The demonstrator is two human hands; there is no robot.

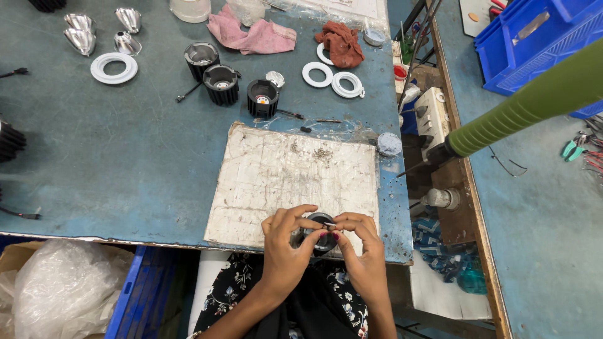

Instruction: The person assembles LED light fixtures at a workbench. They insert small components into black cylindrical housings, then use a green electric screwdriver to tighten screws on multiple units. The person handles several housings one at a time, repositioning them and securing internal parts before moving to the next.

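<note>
Hands, left [286, 248] and right [363, 251], pinch black round housing [321, 233] over white board [276, 182]

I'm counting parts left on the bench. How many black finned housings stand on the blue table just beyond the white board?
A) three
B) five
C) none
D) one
A: three black finned housings stand in a cluster beyond the white board, apart from the one in the hands.

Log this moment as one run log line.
left hand and right hand: both gripping black round housing | over: white board | nearby: three black housings
</note>
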